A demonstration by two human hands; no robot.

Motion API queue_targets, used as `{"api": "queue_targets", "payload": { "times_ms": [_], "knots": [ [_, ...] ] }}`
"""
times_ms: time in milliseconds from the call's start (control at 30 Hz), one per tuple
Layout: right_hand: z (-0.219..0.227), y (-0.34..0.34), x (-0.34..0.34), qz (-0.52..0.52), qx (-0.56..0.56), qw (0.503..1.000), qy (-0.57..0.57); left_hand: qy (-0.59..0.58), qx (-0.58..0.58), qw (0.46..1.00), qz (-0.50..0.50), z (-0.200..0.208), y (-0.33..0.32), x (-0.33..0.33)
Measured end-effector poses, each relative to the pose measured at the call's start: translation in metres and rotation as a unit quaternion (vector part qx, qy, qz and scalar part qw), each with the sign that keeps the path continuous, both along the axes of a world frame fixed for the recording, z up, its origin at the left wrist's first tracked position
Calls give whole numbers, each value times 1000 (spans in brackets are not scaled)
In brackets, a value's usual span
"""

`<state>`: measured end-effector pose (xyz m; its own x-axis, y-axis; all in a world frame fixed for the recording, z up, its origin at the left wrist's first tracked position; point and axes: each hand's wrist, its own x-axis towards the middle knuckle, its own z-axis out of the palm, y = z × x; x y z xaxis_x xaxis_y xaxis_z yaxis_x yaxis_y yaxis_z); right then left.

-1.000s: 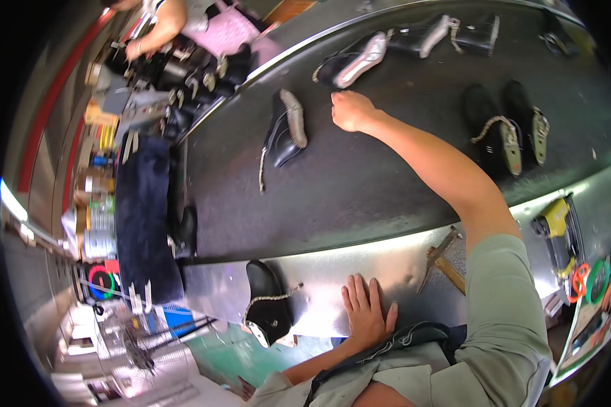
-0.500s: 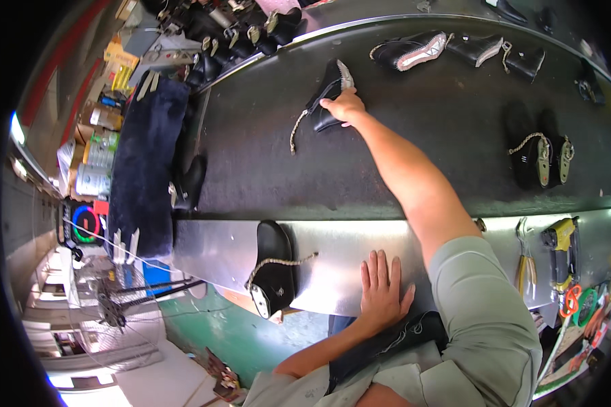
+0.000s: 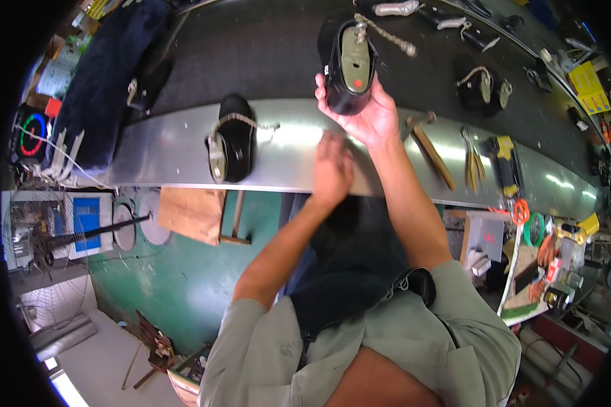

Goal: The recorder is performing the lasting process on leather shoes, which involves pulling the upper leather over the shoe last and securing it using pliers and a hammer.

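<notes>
My right hand (image 3: 368, 115) holds up a black shoe (image 3: 349, 85) above the bench, with fingers and thumb around its lower end. Its opening faces up and shows an olive shoe last (image 3: 356, 51) with a hole and a red dot. A braided cord (image 3: 390, 37) hangs from the last's far end. Over the steel front strip, smeared by motion, is my left hand (image 3: 333, 169); its fingers look bent, and I see nothing in them. Left of it, another black shoe (image 3: 239, 146) on a last lies on the strip with a cord across it.
Right of my hands lie a hammer (image 3: 432, 150), pincers (image 3: 474, 159) and a yellow-black tool (image 3: 506, 163). More lasted shoes (image 3: 478, 88) stand on the dark bench top (image 3: 265, 54). A dark cloth (image 3: 115, 88) covers the left end. A fan (image 3: 47, 237) stands at lower left.
My right hand has lifted the shoe off the bench, brought it nearer and turned its opening up. My left hand has risen from lying flat on the steel. The view has shifted.
</notes>
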<state>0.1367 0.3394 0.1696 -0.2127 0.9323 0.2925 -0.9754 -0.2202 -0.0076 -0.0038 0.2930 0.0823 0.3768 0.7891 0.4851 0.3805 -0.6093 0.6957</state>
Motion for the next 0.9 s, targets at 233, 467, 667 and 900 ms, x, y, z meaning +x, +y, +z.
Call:
{"api": "queue_targets", "payload": {
  "times_ms": [233, 467, 667, 900],
  "knots": [
    [-11, -72, -25, -31, 40, 990, -134, 121, -165, 979, 17, 14, -80, -130],
    [-43, -117, -68, -34, 70, 979, -188, 472, -49, 873, 115, -53, -119, -145],
    [-80, -132, -64, -39, 51, 980, -186, 252, 80, 946, 186, -73, -94, -198],
    [-14, -166, -65, -168, -27, 890, -423, 117, 9, 947, 298, 20, -78, -271]
  ]
}}
